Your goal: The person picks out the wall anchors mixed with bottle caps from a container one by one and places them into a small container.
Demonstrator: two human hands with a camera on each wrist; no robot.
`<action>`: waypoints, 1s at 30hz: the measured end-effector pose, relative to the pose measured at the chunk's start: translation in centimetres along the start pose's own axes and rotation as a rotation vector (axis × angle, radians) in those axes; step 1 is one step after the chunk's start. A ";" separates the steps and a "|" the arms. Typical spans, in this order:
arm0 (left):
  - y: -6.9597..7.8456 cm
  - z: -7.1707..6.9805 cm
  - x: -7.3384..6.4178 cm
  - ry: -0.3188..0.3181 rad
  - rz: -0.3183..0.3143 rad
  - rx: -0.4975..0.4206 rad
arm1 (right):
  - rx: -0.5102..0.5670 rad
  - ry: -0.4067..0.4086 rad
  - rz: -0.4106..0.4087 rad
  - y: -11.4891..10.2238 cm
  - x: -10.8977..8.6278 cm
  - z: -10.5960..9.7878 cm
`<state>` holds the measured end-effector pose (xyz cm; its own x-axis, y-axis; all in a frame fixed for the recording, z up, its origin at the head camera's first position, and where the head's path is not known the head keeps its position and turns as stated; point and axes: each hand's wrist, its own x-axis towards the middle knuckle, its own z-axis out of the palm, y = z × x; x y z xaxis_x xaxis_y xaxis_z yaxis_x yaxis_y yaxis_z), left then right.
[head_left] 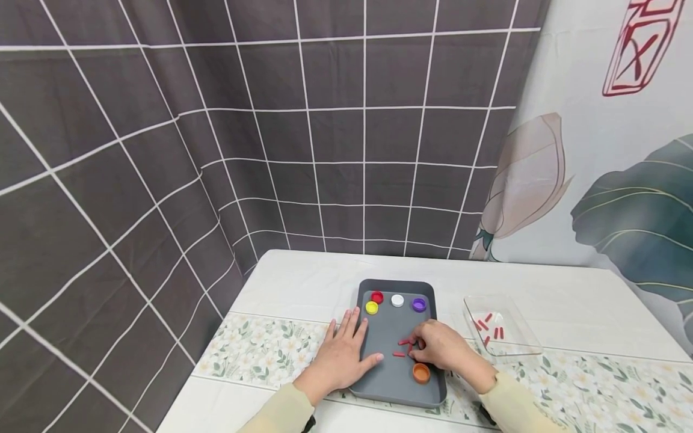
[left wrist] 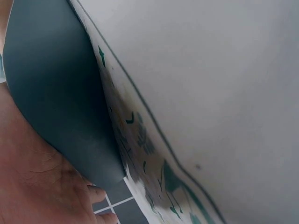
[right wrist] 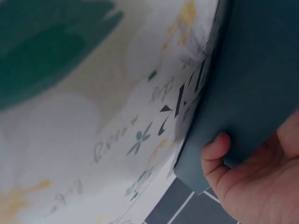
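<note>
A grey rectangular tray (head_left: 387,385) lies on the table, longer away from the person than across. My left hand (head_left: 340,355) rests with straight, spread fingers over its left rim, thumb reaching inside. Over the tray's right half, my right hand (head_left: 441,344) pinches a small red stick (head_left: 409,348) between thumb and index finger. Beside those fingertips lie two more red sticks, one nearer (head_left: 398,354) and one farther (head_left: 403,342). An orange-brown round cap (head_left: 421,373) sits just below the right hand. In both wrist views the tray's outer wall (left wrist: 56,93) hides the sticks.
Along the tray's far end are a red cap (head_left: 377,297), a yellow cap (head_left: 371,308), a white cap (head_left: 397,300) and a purple cap (head_left: 419,305). Right of the tray, a clear plastic box (head_left: 522,328) holds several red sticks. A floral cloth strip (head_left: 260,349) crosses the white table.
</note>
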<state>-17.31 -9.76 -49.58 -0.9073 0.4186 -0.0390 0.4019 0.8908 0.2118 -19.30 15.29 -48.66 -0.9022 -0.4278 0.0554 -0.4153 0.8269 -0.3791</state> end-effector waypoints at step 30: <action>0.0 0.0 0.2 0.001 -0.004 0.000 | 0.080 0.032 -0.043 0.5 -0.1 -0.5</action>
<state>-17.49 -9.73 -49.54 -0.9091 0.4148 -0.0390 0.3982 0.8926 0.2114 -19.47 15.94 -48.36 -0.8873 -0.4498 0.1020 -0.4447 0.7756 -0.4480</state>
